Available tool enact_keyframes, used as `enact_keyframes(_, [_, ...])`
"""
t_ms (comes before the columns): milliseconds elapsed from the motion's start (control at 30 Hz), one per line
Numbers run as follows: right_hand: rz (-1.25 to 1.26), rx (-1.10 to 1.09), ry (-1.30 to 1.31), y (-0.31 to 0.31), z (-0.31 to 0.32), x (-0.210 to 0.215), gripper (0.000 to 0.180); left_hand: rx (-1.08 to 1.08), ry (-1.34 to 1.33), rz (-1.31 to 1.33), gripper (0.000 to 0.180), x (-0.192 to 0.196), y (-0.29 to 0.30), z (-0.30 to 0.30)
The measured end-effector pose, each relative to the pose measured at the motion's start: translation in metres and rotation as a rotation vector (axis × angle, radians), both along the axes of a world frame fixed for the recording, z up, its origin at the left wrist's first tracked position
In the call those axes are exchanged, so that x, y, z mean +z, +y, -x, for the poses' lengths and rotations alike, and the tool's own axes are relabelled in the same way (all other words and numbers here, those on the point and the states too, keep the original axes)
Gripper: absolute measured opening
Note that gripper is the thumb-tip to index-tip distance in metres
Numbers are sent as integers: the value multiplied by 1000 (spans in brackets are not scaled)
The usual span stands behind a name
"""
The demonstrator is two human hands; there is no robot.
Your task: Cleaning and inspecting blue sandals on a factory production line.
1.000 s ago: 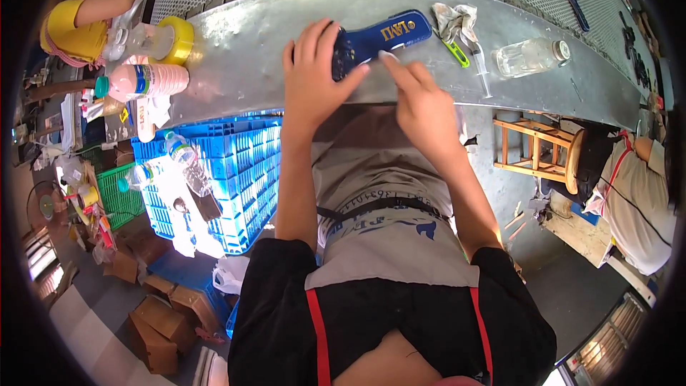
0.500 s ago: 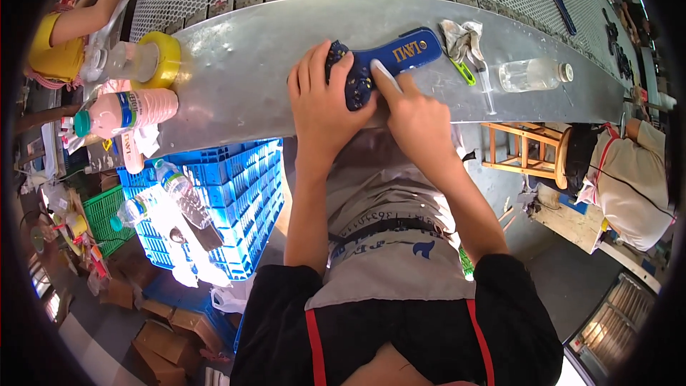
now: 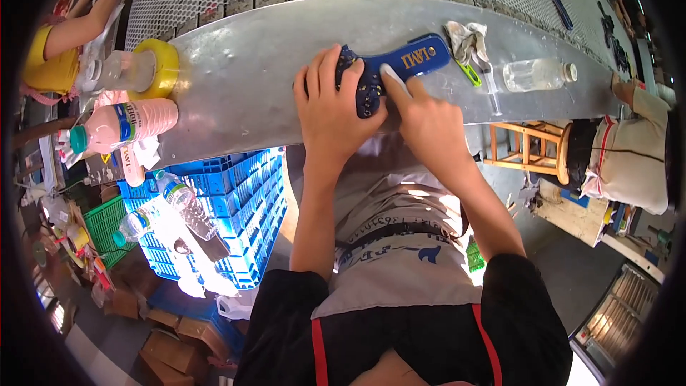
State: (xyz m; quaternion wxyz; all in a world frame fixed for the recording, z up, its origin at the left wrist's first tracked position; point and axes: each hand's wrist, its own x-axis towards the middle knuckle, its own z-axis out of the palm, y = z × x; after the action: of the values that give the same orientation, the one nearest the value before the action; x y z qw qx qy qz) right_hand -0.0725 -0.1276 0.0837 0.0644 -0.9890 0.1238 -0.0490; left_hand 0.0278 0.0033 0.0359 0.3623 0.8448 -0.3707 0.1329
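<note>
Sandal is over metal table, blue crates below.

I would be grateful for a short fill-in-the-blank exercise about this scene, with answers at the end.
1. The left hand holds a ____ sandal.
2. The right hand has its ____ finger extended over the sandal.
3. The stool is made of ____.
4. The green-capped bottle on the metal table looks ____.

Answers: blue; index; wood; pink.
</note>
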Motion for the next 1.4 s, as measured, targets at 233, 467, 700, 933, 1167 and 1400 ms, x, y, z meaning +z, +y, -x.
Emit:
enact_keyframes(233, [57, 155, -88, -39, -46, 5, 39, -87, -39, 42, 59, -5, 8, -10])
enact_keyframes(467, [-475, 28, -321, -57, 8, 19, 44, -414, 71, -78, 53, 9, 35, -37])
enact_keyframes(700, [-228, 11, 83, -18, 30, 33, 50, -482, 63, -49, 51, 5, 38, -41])
enact_keyframes(933, [-62, 297, 130, -38, 12, 29, 52, -485, 137, -12, 50, 3, 36, -45])
enact_keyframes(1167, [-35, 349, 163, -34, -5, 29, 48, -443, 140, -5, 50, 7, 37, -40])
enact_keyframes(1400, [-41, 302, 102, -36, -11, 16, 49, -398, 161, -21, 45, 6, 31, -41])
